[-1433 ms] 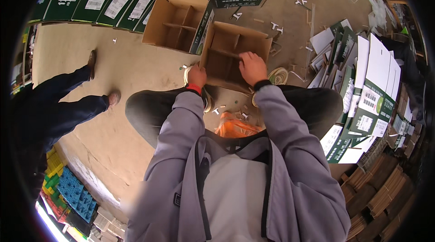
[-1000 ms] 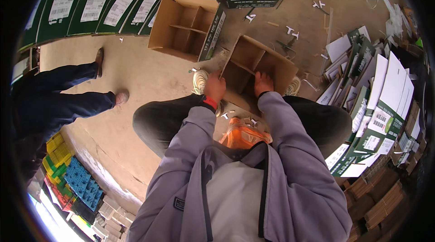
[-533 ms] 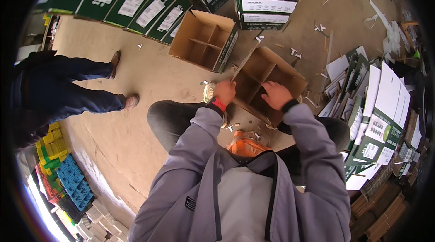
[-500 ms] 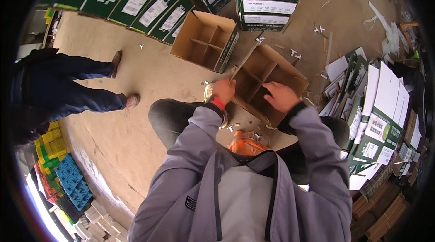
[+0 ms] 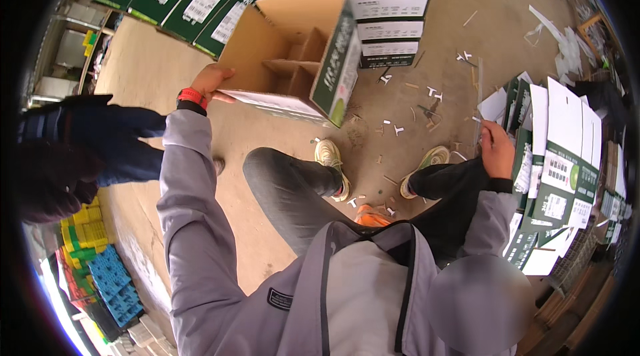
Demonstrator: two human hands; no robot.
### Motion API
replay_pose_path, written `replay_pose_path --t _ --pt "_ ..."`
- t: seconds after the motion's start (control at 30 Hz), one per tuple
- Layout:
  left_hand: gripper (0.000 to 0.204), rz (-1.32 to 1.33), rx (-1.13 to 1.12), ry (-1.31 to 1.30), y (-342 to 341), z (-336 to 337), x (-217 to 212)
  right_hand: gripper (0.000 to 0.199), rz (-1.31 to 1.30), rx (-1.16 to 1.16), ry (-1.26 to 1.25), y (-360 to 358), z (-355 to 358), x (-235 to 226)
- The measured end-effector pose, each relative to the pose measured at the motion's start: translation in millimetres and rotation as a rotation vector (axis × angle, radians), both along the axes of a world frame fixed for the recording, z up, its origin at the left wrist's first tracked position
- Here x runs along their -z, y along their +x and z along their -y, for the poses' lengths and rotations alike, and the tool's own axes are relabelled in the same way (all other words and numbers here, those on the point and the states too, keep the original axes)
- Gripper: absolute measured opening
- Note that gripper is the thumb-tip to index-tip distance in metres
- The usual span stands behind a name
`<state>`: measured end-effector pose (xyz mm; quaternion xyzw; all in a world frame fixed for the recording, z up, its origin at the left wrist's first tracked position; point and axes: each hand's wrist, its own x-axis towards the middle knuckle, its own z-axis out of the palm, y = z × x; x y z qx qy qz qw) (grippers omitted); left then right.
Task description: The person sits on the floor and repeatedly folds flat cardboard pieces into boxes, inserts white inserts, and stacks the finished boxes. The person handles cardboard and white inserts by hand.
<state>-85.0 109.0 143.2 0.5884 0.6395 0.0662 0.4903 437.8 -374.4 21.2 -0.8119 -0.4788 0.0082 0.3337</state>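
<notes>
Upward faces the divided box, long axis unclear, left grip pinching its corner.

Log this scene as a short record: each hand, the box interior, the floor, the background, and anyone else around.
Left hand: gripping an open cardboard box, green-and-white outside and brown inside, by its near-left corner
Box interior: crossed brown cardboard dividers
Right hand: beside a stack of flattened green-and-white cardboard; contact unclear
Floor: scattered small white T-shaped pieces
Background: tall stack of green-and-white cartons
Nearby: another person in dark blue trousers, at the left
</notes>
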Motion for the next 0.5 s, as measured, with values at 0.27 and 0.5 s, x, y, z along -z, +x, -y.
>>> replay_pose_path --t 0.27,0.5 --pt "0.054 -0.297 0.076 -0.023 32 -71 21 0.02 -0.098 0.019 -0.036 8 -1 1" --pt "0.053 -0.38 0.11 -0.101 61 -117 46 0.021 -0.214 0.131 -0.144 14 0 -1"
